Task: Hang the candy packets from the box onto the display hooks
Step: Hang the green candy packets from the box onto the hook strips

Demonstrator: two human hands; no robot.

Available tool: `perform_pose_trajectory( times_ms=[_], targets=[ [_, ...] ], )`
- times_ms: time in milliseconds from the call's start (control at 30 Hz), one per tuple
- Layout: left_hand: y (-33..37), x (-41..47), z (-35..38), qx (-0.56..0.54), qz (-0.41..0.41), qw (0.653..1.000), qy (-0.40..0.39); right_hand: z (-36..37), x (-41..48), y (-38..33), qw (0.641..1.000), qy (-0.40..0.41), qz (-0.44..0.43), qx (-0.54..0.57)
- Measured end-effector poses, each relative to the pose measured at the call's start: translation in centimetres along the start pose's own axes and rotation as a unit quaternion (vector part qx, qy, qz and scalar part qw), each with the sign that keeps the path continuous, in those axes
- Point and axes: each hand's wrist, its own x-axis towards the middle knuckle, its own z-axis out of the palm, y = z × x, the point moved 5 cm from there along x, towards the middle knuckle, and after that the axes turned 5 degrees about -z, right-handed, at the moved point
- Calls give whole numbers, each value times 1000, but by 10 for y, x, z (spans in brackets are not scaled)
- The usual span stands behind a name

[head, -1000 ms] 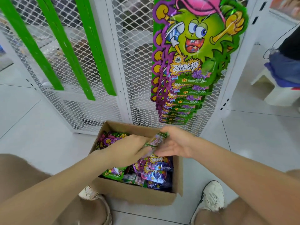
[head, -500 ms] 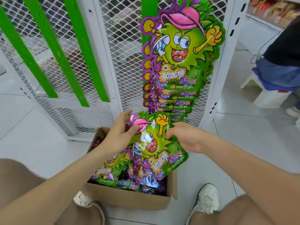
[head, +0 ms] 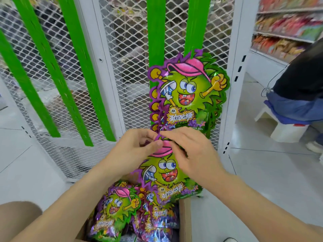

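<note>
Both hands hold a glossy green-and-purple foil candy packet (head: 164,173), die-cut as a grinning spiky fruit in a pink cap, above the open brown cardboard box (head: 185,222) of matching packets and just below the hanging packets (head: 188,95) on a green display strip (head: 155,41). The left hand (head: 132,149) pinches its top edge between thumb and fingers, and the right hand (head: 192,154) curls its fingertips onto the same edge. It looks light, limp and slick, so the stiffer sealed top is probably the surest hold.

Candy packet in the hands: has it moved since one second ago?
Yes. The held packet has risen out of the box, up to the hanging packets.
</note>
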Motion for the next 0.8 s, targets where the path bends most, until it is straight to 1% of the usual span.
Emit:
perform_pose_trajectory(
  times_ms=[100, 167, 300, 367, 500, 700, 800],
  targets=[
    [29, 3, -6, -5, 16, 1000, -4, -10, 15, 4, 999, 42, -14, 10],
    [49, 5, -10, -2, 13, 1000, -13, -20, 28, 6, 997, 62, -38, 4],
    [90, 17, -20, 32, -3, 999, -19, -46, 58, 12, 991, 118, -66, -9],
    [111, 26, -27, 72, -2, 997, -16, -58, 75, 15, 987, 141, -80, -14],
    [144, 46, -38, 153, -16, 988, -29, -71, 106, 26, 984, 154, -87, -9],
    [189, 74, -43, 131, 38, 990, -34, -101, 133, 45, 977, 202, -70, -13],
    [209, 85, -44, 160, 47, 986, -25, -110, 142, 48, 974, 209, -83, -26]
  ],
)
